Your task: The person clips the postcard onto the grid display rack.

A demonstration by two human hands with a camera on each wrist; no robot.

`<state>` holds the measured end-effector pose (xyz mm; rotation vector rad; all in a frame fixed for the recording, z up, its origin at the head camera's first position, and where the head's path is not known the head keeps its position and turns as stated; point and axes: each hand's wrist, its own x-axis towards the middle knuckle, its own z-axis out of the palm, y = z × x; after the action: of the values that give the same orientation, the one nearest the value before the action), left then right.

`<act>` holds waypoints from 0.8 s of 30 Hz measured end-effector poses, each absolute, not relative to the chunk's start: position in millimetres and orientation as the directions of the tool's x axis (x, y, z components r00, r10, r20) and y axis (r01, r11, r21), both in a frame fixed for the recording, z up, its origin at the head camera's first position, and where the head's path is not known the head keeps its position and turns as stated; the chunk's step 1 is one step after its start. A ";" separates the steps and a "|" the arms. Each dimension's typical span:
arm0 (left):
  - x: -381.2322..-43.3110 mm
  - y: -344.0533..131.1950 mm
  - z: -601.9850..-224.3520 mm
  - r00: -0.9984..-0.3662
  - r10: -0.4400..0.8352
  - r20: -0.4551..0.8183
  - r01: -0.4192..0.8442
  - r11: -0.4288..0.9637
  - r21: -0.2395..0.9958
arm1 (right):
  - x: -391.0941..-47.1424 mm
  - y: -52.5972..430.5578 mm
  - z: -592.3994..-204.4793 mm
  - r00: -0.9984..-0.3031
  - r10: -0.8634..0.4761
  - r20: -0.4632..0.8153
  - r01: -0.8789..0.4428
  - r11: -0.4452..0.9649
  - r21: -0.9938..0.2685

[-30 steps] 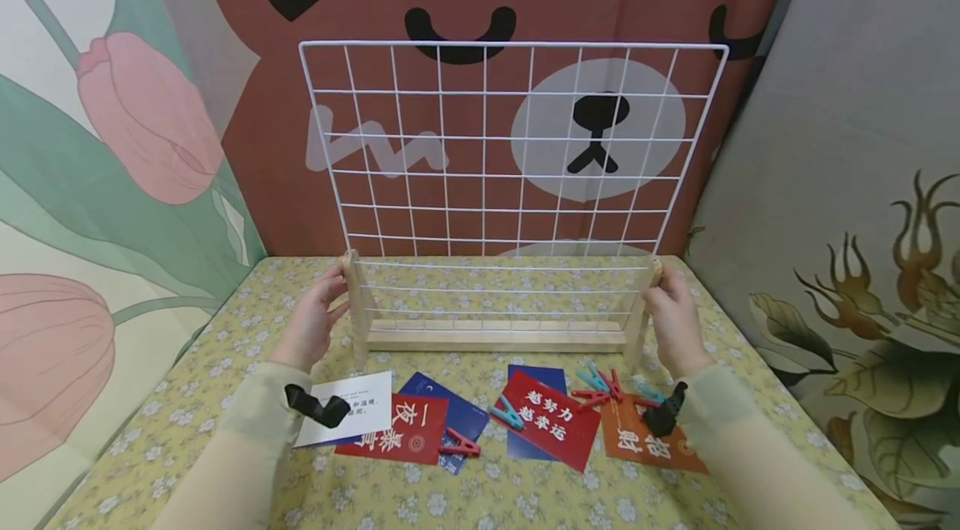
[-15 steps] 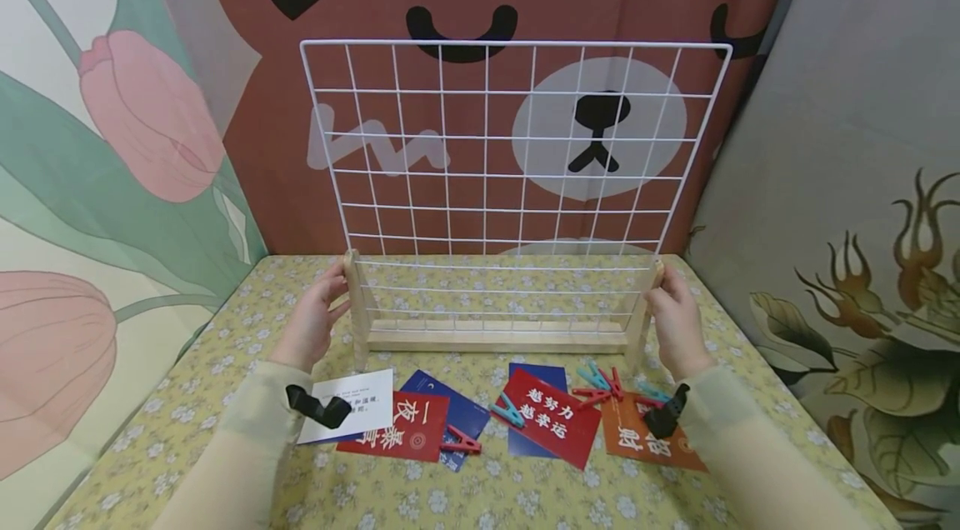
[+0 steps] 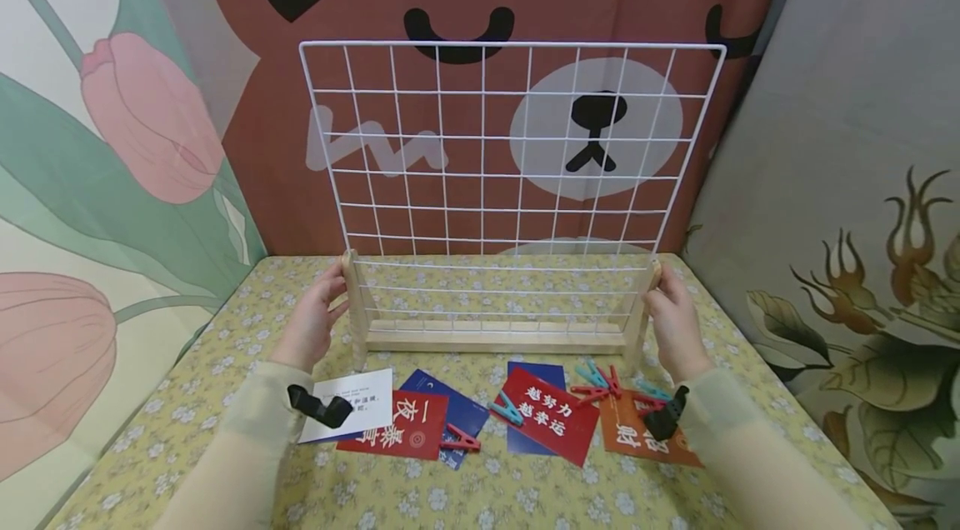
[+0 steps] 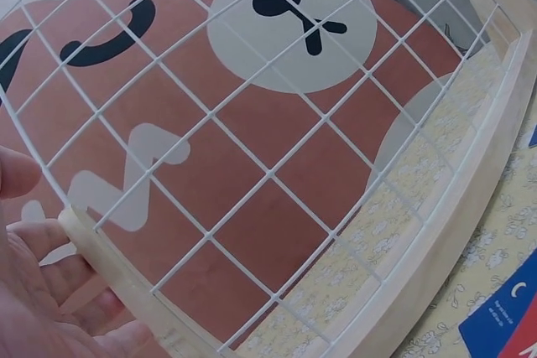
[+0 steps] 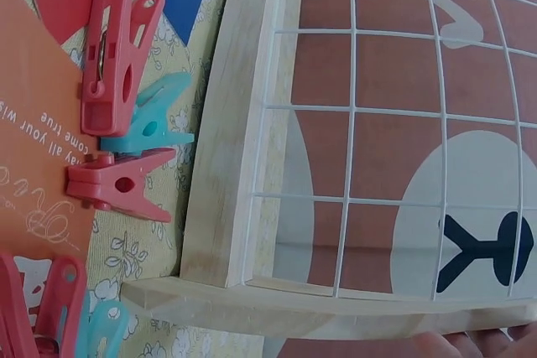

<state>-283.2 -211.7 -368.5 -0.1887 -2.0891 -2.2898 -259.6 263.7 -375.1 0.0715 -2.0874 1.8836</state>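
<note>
A white wire grid panel [image 3: 483, 137] stands upright in a pale wooden stand [image 3: 495, 342] on the table. My left hand [image 3: 310, 317] holds the stand's left side post at its rounded upper end. In the left wrist view, the fingertips [image 4: 105, 312] lie along that post, with the thumb near the grid's side wire. At the opposite end, my right hand [image 3: 675, 322] grips the right side post near its top. Only the curled fingers [image 5: 478, 343] show past the post in the right wrist view; the rest of that hand is hidden there.
In front of the stand lie a white card [image 3: 356, 401], a red card [image 3: 551, 413], an orange card [image 3: 637, 434] and several others, partly overlapping. Red clothespins [image 3: 461, 438] and turquoise clothespins [image 3: 507, 409] lie among them. A flowered cloth [image 3: 435, 501] covers the table; patterned curtains surround it.
Both hands keep their places on the side posts, and the stand with its grid stays put. Only a slight shift of the whole head view shows.
</note>
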 end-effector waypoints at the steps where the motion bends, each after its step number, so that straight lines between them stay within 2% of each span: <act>1: -282.8 -211.6 -369.0 -0.991 0.056 0.120 0.115 -0.086 0.990 | -259.4 263.8 -375.3 -0.948 0.174 0.268 -0.246 0.139 -0.959; 9: -282.4 -212.6 -370.6 -0.987 0.058 0.148 0.147 -0.022 0.989 | -258.3 268.0 -377.2 -0.965 0.146 0.219 -0.192 0.180 -0.965; 14: -282.0 -212.9 -369.0 -0.993 0.041 0.114 0.115 0.022 0.993 | -254.8 268.8 -379.6 -0.966 0.164 0.202 -0.168 0.198 -0.966; 20: -275.9 -209.7 -370.6 -0.989 -0.087 0.122 0.112 0.107 0.988 | -247.8 264.7 -384.6 -0.914 0.348 0.208 -0.094 0.317 -0.944; 24: -269.3 -206.3 -373.6 -0.969 -0.162 0.189 0.159 0.180 0.971 | -246.8 257.8 -388.8 -0.851 0.421 0.313 -0.128 0.412 -0.902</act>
<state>-269.3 -206.3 -373.6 0.0026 -2.2082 -1.8652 -246.8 257.8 -388.8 -0.2486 -2.1711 1.4497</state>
